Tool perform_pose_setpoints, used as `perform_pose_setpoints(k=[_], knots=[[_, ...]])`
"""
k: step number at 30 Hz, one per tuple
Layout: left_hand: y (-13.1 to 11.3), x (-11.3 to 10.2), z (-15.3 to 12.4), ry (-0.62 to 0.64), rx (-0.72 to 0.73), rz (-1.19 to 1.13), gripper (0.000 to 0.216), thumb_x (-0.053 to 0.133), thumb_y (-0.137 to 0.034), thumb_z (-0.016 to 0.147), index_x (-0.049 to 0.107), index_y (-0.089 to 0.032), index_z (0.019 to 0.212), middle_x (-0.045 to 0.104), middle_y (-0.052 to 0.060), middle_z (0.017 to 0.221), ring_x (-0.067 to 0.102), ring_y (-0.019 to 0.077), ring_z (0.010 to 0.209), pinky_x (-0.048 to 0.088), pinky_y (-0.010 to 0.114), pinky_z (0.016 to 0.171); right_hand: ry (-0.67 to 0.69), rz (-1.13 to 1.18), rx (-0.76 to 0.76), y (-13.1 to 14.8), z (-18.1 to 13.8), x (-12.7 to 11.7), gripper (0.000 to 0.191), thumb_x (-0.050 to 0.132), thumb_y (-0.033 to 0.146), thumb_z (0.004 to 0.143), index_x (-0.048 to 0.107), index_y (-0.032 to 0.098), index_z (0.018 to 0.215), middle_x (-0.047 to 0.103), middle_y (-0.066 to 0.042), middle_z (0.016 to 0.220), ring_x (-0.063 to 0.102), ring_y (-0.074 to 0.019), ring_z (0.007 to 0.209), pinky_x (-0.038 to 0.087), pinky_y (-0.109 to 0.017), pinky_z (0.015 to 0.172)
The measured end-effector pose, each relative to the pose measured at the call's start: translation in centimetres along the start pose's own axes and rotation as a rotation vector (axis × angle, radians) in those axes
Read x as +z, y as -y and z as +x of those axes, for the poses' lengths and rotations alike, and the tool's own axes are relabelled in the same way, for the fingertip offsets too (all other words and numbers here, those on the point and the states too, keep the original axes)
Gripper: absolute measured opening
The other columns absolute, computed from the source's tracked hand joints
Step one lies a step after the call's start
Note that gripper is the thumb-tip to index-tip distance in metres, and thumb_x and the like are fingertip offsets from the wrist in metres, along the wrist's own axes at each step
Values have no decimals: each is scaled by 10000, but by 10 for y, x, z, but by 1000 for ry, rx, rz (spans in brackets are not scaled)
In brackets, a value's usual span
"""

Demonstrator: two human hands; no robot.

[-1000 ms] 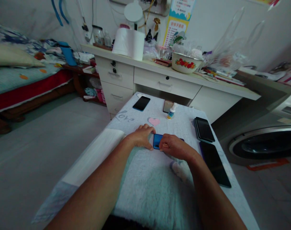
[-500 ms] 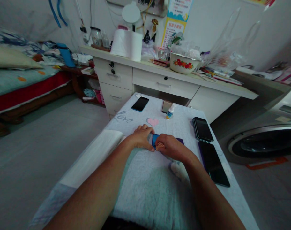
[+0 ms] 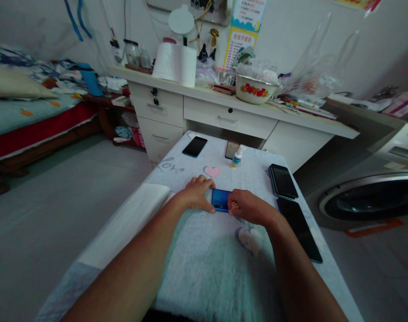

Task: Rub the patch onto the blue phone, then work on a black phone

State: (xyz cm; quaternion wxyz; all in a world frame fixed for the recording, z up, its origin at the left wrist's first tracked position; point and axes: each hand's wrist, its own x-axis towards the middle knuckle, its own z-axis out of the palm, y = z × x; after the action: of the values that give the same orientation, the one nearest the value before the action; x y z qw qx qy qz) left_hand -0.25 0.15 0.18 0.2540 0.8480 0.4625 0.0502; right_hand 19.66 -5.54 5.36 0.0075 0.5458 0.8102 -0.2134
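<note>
A blue phone [image 3: 220,200] lies flat on the cloth-covered desk [image 3: 204,255] in front of me, its glossy back facing up. My left hand [image 3: 197,195] sits at the phone's left end, thumb and forefinger spread in a C at its two corners; how hard they press, I cannot tell. My right hand [image 3: 247,205] is curled into a loose fist around a small orange wad [image 3: 235,205], probably cloth, which meets the phone's back and hides its right end.

I judge the phone light, stiff and slick: it could skid over the cloth under a sideways push, and the glassy back would likely crack if dropped. The long edges near the left end look the safest place to take hold, with fingertips off the shiny face. The wad looks soft, easy to squeeze and fold.

Beyond the phone stands a small white-capped bottle [image 3: 236,158], another phone [image 3: 231,150] lying just behind it. Farther to the left beyond the blue phone is a black-screened phone [image 3: 195,146]. To its right are a dark stack of devices [image 3: 283,180] and, nearer me, a large black tablet [image 3: 299,228].
</note>
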Motion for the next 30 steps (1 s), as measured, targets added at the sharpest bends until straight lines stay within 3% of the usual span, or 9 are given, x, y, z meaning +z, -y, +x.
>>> perform_pose_setpoints(k=[4,11,21,30], knots=[[1,1,1,-9,2,7,735,774,-508,481,512,-292,1133,448,37,1153,422,280,1103,394,355,925,9,6,-19,6,4,2,120,569,97,756,668,150,799,639,-60,847,550,-136,745,355,-221,659],[-3,-1,-1,-2,-6,5,717,771,-510,492,515,-295,1127,450,35,1165,416,278,1116,389,358,939,-118,70,-158,5,17,22,124,533,136,809,655,159,805,605,-38,854,535,-116,743,349,-214,676],[-3,-1,0,-3,-19,6,735,779,-496,485,515,-297,1142,444,41,1175,420,282,1127,384,362,947,-226,-11,-24,-5,21,23,133,533,154,839,666,155,840,579,-48,858,516,-125,753,331,-229,674],[-2,-1,0,-10,-10,4,731,773,-495,488,519,-292,1143,447,45,1176,421,288,1124,384,363,946,-322,-39,-23,-9,29,32,179,495,158,879,674,157,882,561,-49,869,520,-124,764,344,-231,714]])
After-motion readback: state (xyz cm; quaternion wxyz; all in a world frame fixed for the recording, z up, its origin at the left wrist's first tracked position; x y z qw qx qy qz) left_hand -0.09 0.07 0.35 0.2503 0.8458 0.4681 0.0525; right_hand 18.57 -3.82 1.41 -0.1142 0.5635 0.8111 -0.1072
